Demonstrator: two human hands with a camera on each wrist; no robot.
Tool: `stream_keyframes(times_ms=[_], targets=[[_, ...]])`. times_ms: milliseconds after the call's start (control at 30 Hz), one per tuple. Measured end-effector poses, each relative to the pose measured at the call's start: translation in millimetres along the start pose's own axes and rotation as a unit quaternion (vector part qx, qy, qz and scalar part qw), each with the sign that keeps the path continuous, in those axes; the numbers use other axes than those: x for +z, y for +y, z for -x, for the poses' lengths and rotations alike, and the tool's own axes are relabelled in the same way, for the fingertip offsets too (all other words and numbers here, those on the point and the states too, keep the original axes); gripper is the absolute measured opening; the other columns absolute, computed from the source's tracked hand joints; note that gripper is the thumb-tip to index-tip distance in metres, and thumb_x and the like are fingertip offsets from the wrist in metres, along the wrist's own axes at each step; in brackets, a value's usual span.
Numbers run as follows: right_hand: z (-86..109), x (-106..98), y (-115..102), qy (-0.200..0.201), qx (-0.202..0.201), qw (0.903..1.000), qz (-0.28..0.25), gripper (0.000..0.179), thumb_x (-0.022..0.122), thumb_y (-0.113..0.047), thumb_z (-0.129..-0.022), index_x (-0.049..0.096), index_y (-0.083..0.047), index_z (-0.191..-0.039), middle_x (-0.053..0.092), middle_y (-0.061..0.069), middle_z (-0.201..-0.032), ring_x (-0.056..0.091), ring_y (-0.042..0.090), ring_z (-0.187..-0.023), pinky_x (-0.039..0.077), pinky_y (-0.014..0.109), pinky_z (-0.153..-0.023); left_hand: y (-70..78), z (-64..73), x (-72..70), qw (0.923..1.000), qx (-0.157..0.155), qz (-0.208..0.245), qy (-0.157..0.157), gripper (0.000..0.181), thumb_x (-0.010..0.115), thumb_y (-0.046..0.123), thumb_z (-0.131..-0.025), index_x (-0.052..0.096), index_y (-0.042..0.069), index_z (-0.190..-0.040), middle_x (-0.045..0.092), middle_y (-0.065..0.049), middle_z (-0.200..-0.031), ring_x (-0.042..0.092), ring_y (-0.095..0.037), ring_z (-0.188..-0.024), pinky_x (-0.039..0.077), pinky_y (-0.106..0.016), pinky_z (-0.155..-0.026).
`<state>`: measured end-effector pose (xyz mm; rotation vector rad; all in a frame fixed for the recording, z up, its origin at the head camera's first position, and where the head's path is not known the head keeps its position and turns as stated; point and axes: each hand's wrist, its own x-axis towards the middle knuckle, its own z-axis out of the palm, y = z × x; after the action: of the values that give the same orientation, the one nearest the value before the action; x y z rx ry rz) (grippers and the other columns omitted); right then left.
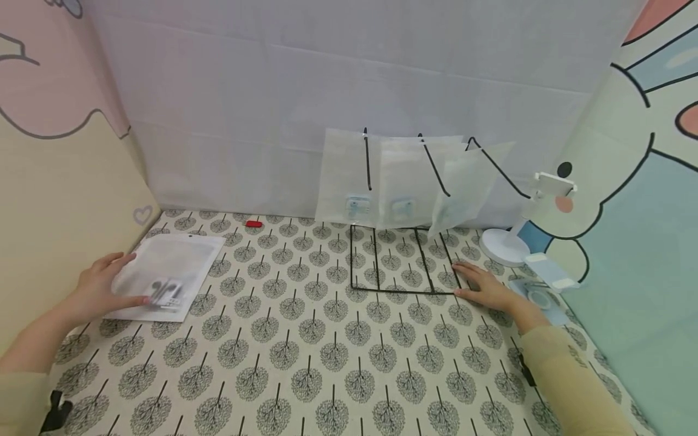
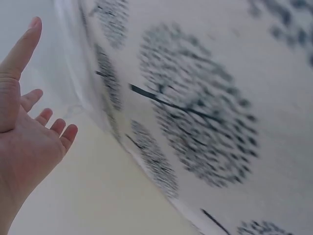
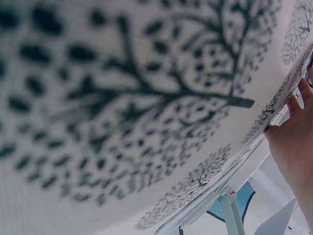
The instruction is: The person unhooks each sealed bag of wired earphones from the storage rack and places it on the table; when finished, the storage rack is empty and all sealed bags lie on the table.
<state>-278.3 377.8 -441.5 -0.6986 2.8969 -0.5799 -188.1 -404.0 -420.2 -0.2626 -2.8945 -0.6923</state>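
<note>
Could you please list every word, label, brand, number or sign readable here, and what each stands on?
No words or numbers can be read.
White pouch by the left hand: small print, too blurred to read.
Hanging pouches: bluish marks, too blurred to read.
Right sleeve: faint print, too small to read.
Left wall: a heart outline.

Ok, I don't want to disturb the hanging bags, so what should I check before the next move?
1. Flat, frosted white bag lying on its side of the scene, left of the black wire rack: ok.
2. Left hand gripping that bag: not ok, its fingers are spread.
3. Flat bag sealed: cannot tell.
4. Right hand at the rack's base: ok, at its right side.
5. Three frosted white bags hanging on the rack: ok.
6. Small red oblong object clear of the rack: ok.
</note>
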Motion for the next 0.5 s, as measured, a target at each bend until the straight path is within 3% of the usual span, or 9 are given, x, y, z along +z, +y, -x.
stream_keyframes(times_ms=[200, 400, 500], targets=[[1.7, 0.4, -1.3, 0.002, 0.002, 1.0, -0.003, 0.073, 0.061, -0.038, -0.09, 0.031, -0.002, -0.146, 0.021, 0.028, -0.15, 0.02, 0.054, -0.134, 0.01, 0.077, -0.099, 32.9, -16.3, -10.1, 0.9978, 0.046, 0.025, 0.04, 0.101, 0.084, 0.026, -0.067, 0.026, -0.002, -0.146, 0.024, -0.04, -0.14, 0.019, -0.065, -0.123, 0.011, -0.078, -0.094], [1.3, 0.8, -1.7, -0.003, 0.011, 0.9999, -0.007, 0.073, 0.06, -0.04, -0.091, 0.03, -0.004, -0.147, 0.02, 0.027, -0.151, 0.018, 0.054, -0.134, 0.008, 0.078, -0.1, 77.9, -33.0, -24.1, 0.9954, 0.063, 0.052, 0.049, 0.105, 0.084, 0.026, -0.068, 0.02, 0.009, -0.151, 0.022, -0.034, -0.147, 0.016, -0.058, -0.131, 0.006, -0.074, -0.103], [0.3, 0.5, -2.0, 0.001, 0.006, 1.0, -0.003, 0.073, 0.061, -0.039, -0.091, 0.031, -0.004, -0.146, 0.021, 0.028, -0.151, 0.02, 0.054, -0.134, 0.009, 0.077, -0.1, 103.7, -40.9, -29.5, 0.9935, 0.075, 0.072, 0.049, 0.104, 0.085, 0.025, -0.069, 0.022, 0.01, -0.15, 0.025, -0.028, -0.149, 0.019, -0.054, -0.134, 0.011, -0.071, -0.106]])
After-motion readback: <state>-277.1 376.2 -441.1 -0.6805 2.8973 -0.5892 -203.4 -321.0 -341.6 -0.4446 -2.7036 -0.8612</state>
